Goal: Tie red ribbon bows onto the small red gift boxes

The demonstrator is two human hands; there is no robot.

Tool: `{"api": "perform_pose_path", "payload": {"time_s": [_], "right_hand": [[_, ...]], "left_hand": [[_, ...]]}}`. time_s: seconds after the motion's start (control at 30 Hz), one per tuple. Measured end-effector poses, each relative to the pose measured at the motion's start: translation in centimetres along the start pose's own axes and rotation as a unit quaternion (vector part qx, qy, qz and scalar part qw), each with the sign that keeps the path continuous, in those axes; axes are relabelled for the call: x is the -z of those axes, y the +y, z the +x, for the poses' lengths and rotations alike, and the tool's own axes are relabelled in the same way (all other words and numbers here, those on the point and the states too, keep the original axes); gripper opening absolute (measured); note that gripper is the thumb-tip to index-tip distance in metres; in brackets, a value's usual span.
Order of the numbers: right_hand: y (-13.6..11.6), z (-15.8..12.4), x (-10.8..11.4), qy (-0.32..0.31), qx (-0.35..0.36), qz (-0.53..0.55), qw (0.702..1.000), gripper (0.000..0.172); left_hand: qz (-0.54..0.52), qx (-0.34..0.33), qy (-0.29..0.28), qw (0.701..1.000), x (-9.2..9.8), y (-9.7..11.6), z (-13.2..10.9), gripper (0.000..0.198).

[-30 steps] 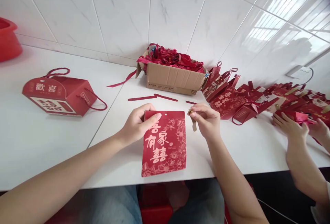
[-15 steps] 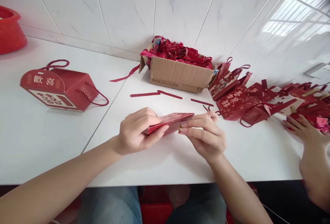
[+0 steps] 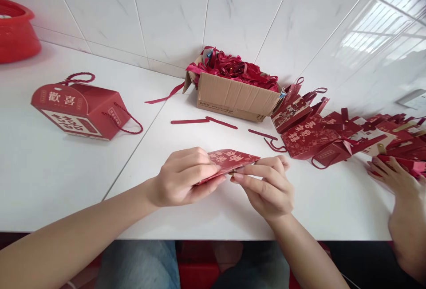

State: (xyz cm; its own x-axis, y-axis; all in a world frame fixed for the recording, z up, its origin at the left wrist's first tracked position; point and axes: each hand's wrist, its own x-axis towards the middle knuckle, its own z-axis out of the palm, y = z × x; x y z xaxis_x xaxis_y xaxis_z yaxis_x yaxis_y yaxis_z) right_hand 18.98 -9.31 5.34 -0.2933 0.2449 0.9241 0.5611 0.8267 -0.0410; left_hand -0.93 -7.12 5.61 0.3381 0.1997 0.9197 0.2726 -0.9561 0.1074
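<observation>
A red printed paper gift box (image 3: 234,158), flattened or thin, is tilted above the table with gold characters on its upper face. My left hand (image 3: 181,178) is closed on its left end, thumb below and fingers on top. At the lower right edge of the box, my right hand (image 3: 268,187) pinches a small brass-coloured piece (image 3: 232,173) between thumb and fingertips. Fingers partly cover that piece, so its exact kind is unclear. Beyond the hands lie dark red strips (image 3: 189,122) and a thin red cord (image 3: 275,148).
A cardboard box (image 3: 238,96) full of red ribbons stands against the tiled wall. At left are a folded red gift box (image 3: 106,103) with rope handles and a red plastic tub (image 3: 18,38). Several red gift boxes (image 3: 308,136) crowd the right, where another person's hand (image 3: 394,176) rests.
My left hand has tilted the paper gift box so its printed face shows more, and it sits slightly lower and further right. The brass-coloured piece is now against the box's edge.
</observation>
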Motion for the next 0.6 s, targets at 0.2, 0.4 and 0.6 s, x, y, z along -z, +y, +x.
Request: {"api": "perform_pose_path", "payload": {"time_s": [0.2,0.4,0.6], "right_hand": [[0.19,-0.22,0.13,0.03,0.037,-0.02,0.999,0.012],[0.28,-0.07,0.51,0.011,0.035,-0.011,0.999,0.009],[0.04,0.03,0.65,0.0,0.03,-0.001,1.0,0.005]], "left_hand": [[-0.01,-0.015,-0.017,1.0,0.33,0.33,-0.09,0.015],[-0.019,-0.014,-0.006,1.0,0.3,0.42,-0.08,0.017],[-0.02,-0.016,-0.011,1.0,0.31,0.55,0.13,0.012]]}}
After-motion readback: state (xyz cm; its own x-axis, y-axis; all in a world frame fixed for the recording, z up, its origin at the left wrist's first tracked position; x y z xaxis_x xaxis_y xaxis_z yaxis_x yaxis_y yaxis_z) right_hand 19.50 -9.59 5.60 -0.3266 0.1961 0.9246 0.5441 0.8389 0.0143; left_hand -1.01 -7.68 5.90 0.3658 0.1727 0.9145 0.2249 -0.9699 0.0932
